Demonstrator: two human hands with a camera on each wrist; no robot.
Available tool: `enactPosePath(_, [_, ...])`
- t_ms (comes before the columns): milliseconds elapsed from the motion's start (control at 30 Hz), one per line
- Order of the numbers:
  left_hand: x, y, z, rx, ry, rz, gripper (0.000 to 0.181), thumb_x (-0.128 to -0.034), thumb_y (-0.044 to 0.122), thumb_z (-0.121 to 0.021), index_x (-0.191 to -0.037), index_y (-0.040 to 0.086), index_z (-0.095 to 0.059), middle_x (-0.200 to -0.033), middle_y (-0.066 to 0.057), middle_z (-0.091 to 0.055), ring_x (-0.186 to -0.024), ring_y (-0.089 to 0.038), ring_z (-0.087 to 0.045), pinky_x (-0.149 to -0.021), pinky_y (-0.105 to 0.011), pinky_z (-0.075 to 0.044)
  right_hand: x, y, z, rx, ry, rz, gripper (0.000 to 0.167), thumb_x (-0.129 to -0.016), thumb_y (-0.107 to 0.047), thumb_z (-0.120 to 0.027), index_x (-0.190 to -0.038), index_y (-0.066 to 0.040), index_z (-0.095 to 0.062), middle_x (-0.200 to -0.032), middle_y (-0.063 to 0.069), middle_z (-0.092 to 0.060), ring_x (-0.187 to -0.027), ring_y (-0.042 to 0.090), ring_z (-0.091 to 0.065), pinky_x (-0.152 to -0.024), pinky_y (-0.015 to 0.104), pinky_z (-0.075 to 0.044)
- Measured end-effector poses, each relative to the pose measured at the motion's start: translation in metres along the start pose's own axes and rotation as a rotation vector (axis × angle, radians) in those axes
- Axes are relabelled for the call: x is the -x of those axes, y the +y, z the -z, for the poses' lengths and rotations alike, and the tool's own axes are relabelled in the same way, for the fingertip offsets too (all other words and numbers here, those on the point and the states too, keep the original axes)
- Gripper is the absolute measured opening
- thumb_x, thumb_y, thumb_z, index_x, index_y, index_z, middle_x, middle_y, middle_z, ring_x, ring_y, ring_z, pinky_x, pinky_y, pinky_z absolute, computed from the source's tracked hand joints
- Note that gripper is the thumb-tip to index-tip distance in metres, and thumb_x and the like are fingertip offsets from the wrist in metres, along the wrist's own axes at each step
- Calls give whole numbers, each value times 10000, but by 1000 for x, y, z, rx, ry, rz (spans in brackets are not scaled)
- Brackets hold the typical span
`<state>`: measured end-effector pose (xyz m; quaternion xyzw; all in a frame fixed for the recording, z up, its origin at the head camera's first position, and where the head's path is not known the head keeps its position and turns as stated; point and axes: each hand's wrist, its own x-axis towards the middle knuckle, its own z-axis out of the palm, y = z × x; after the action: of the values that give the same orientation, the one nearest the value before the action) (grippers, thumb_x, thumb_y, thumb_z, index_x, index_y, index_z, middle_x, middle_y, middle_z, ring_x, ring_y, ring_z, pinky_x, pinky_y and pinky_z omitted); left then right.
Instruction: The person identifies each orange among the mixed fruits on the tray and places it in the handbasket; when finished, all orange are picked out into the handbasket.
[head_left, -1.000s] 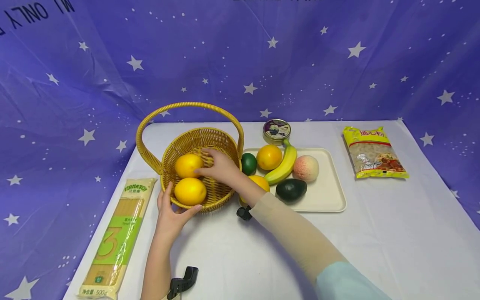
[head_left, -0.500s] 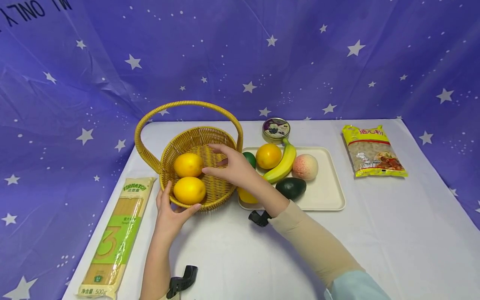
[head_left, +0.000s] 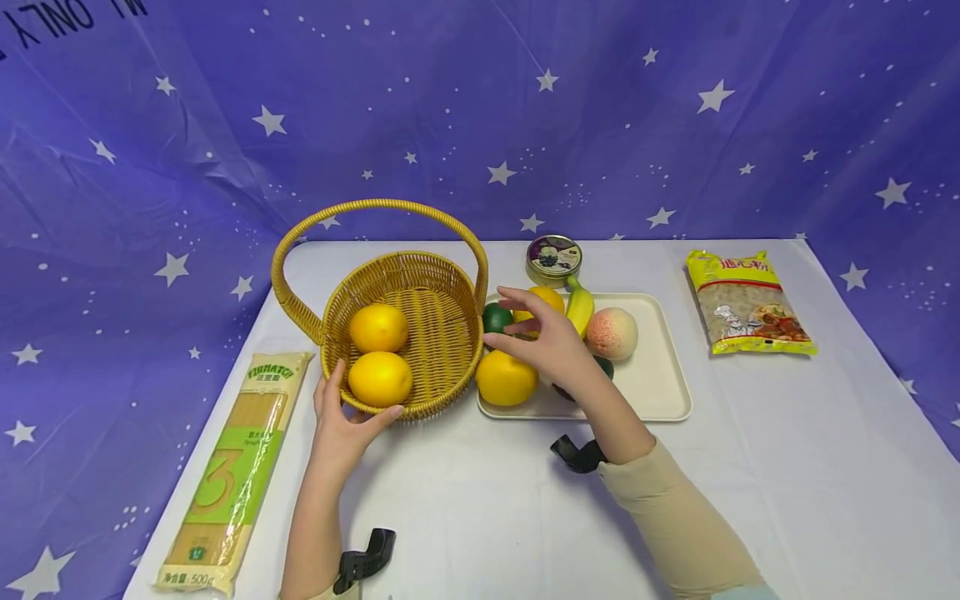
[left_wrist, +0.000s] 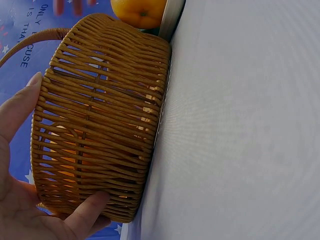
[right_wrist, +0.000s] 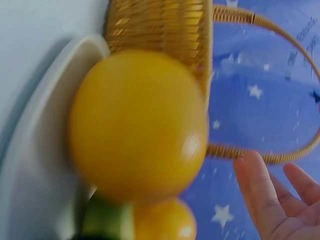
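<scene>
My left hand (head_left: 341, 433) holds the near-left side of a wicker basket (head_left: 447, 392) with a tall handle. In the left wrist view, the thumb (left_wrist: 34, 86) touches the rim and a finger lies against the woven wall. Inside the basket, two yellow lemons (head_left: 378, 327) sit side by side. My right hand (head_left: 551, 342) hovers over the left part of a cream tray (head_left: 652, 400), fingers apart and holding nothing. Below it sits a yellow-orange round fruit (head_left: 507, 378), large in the right wrist view. Behind are another orange fruit (head_left: 550, 297), a banana (head_left: 581, 308) and a dark green fruit (head_left: 497, 320).
A peach (head_left: 612, 334) lies on the tray, with a dark avocado (head_left: 604, 367) partly hidden by my right hand. A round tin (head_left: 553, 260) stands behind the tray. A spaghetti pack (head_left: 232, 475) lies at left, a yellow pasta bag (head_left: 750, 304) at right.
My right hand has moved out of the basket to the right, from beside the lemons to over the tray. My left hand stays on the basket.
</scene>
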<state>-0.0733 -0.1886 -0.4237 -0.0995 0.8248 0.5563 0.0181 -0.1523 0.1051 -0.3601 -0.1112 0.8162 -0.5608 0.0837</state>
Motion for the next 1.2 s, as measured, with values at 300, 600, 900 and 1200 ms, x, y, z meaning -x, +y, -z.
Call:
enactPosePath(300, [0,-1,1,-5,-3,9,1135,-784,354,-810,-1563,235,6,-1578,-39,148,-1436,-348,-105,-1079,-494,-326,23,29,18,179,12,-91,707,-797,-493,-755,-1400,-227,-501,-1365,22,-540,-1044,219,-625,-888,418,-512])
enactPosePath(600, [0,-1,0,2,-8,17,1136,-784,353,-810,-1563,231,7,-1577,-49,158,-1436,-359,-94,-1076,-491,-330,25,43,9,249,-34,-62,708,-787,-493,-763,-1392,-217,-521,-1367,43,-538,-1040,255,-619,-894,441,-494])
enactPosePath(900, [0,-1,3,-17,3,15,1133,-787,361,-807,-1563,245,10,-1577,-49,163,-1433,-357,-103,-1076,-496,-329,17,38,-11,423,-67,-67,779,-771,-532,-758,-1407,-166,-495,-1390,66,-508,-1233,255,-489,-1022,472,-395])
enactPosePath(1200, [0,-2,1,0,-8,10,1138,-784,362,-808,-1563,239,13,-1577,-46,158,-1437,-349,-100,-1073,-492,-333,16,41,-21,520,-36,-74,792,-757,-499,-774,-1407,-146,-492,-1378,84,-506,-1161,261,-528,-951,482,-437])
